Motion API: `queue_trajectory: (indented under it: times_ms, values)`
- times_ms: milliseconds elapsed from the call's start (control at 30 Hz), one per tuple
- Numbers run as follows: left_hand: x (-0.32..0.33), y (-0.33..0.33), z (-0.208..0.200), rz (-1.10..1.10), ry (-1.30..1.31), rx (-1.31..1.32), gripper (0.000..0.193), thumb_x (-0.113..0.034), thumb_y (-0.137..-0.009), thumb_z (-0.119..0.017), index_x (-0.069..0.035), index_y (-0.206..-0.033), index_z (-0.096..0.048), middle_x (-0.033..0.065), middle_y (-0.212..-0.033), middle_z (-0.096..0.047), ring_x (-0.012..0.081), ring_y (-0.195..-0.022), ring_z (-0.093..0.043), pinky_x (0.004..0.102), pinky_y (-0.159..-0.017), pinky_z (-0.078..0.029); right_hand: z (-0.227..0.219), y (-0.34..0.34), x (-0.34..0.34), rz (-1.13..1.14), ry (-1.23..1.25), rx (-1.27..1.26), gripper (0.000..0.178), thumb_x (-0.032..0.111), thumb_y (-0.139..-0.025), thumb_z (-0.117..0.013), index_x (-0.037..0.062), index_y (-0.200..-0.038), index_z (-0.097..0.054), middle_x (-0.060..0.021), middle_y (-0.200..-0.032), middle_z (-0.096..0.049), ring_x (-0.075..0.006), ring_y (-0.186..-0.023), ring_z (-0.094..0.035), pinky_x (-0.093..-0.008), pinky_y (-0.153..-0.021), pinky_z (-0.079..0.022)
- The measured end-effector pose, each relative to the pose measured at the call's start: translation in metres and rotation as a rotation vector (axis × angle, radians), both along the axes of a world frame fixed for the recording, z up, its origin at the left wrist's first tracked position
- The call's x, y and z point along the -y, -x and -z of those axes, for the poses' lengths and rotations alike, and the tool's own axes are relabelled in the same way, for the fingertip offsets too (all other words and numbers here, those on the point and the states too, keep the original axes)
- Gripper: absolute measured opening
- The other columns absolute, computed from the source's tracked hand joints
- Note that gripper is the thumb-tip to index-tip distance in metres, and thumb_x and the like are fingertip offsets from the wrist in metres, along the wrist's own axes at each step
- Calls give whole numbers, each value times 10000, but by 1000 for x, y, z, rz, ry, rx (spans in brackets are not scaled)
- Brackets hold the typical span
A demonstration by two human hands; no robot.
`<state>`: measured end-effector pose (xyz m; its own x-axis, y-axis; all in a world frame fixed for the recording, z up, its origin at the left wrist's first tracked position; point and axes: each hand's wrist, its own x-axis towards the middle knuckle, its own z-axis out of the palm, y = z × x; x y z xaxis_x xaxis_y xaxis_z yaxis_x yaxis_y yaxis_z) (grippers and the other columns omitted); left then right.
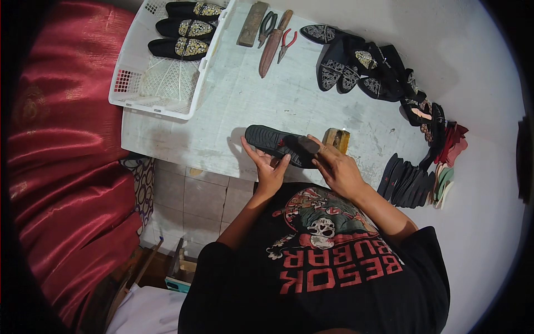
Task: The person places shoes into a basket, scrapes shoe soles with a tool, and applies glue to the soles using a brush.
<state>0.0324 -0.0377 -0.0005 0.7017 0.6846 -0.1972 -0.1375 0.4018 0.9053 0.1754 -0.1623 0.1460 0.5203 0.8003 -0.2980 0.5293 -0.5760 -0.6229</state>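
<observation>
My left hand (268, 171) supports a black shoe (262, 137) from below and along its side, fingers and thumb around it. The ribbed black sole faces up, with a small red mark near its middle. Over the right part of the sole, my right hand (338, 167) grips a dark, blunt-ended object (305, 146). Its kind is unclear, and the fingers hide part of it. This object overlaps the sole in view; whether it touches cannot be told. Just beyond my right hand stands a small yellow-brown block or container (339, 139) on the pale table (206, 139).
A white plastic basket (153, 106) holds several black shoes (186, 49) with gold decoration. A flat block (253, 23), dark-handled pliers (267, 28), a knife (272, 50) and red-handled pliers (287, 45) lie beyond. Decorated black shoes (334, 64) and stacked soles (403, 181) line the right side.
</observation>
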Motion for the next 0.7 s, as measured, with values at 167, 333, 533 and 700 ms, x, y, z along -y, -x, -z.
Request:
queue_trajectory:
  times_ms: [167, 333, 533, 700]
  values:
    - [0, 3, 2, 21, -9, 7, 1228, 43, -894, -722, -176, -1597, 261, 242, -1500, -302, 277, -1264, -489, 398, -1045, -473, 0, -5, -7, -14, 26, -22, 583, 215, -996, -630, 205, -1547, -442, -154, -993, -661, -406, -825, -667, -485, -694, -539]
    - [-2, 0, 0, 28, -18, 3, 1218, 60, -893, -716, -189, -1603, 242, 233, -1532, -308, 270, -1282, -483, 389, -1040, -472, 21, 7, 0, -70, -40, 5, 611, 222, -997, -626, 233, -1568, -410, -145, -1000, -672, -397, -826, -679, -484, -694, -549]
    - [-20, 18, 22, -77, 206, -138, 813, -262, -1031, -620, -208, -1621, -64, 145, -1489, -411, 241, -1299, -487, 406, -1015, -469, 10, 5, -10, -91, 23, -33, 635, 222, -999, -620, 259, -1587, -384, -139, -970, -656, -397, -781, -672, -484, -673, -547]
    - [-71, -4, 15, -66, 425, -385, 560, -494, -1086, -423, -191, -1550, -341, 98, -1410, -499, 246, -1278, -529, 482, -1017, -475, 11, 3, -6, -89, -8, -11, 651, 216, -994, -622, 260, -1593, -370, -140, -960, -651, -398, -771, -666, -489, -665, -543]
